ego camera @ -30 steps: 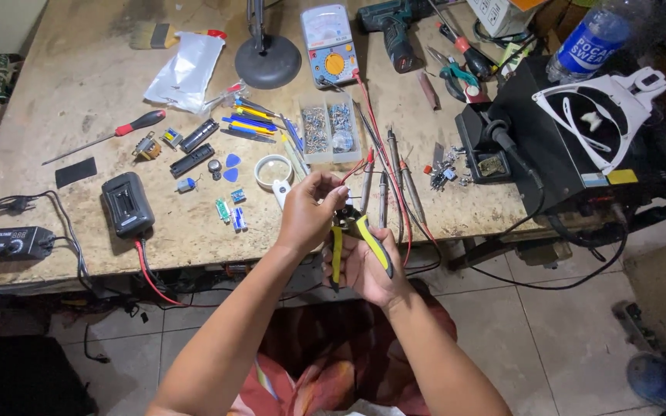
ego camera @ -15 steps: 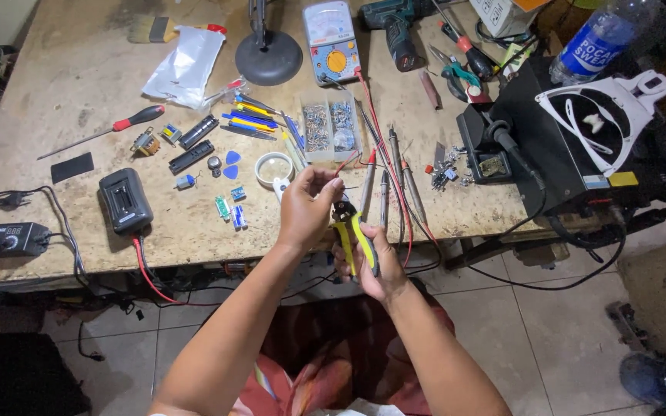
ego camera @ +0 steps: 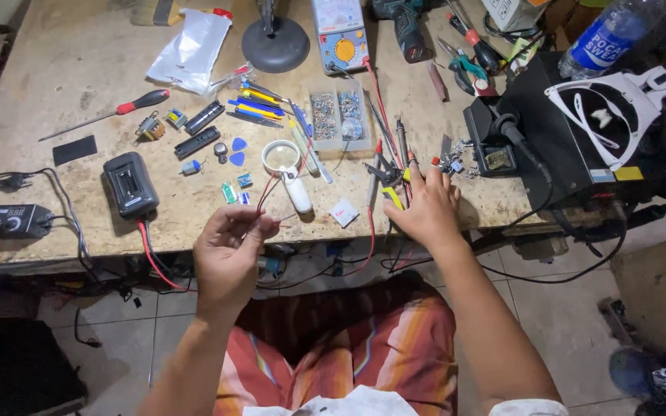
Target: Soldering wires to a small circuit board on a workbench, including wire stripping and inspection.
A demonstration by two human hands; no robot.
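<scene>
Now we pinch thin red wires (ego camera: 265, 202) between our left hand's (ego camera: 229, 250) fingertips, at seven o'clock from the magnifier (ego camera: 287, 166). Our right hand (ego camera: 425, 208) lies spread on the table (ego camera: 55, 92) edge, covering yellow-handled pliers (ego camera: 392, 197) at its ten o'clock.

A worn wooden workbench (ego camera: 55, 92), pale and stained, fills the upper part of the view, its front edge chipped and rough. Below it lies a floor of light grey tiles (ego camera: 580, 339) with dark grout lines, dusty and scuffed, and black cables (ego camera: 580, 270) sag from the bench edge down toward it. The light is flat and even over the benchtop, while the space under the bench sits in shadow.
</scene>
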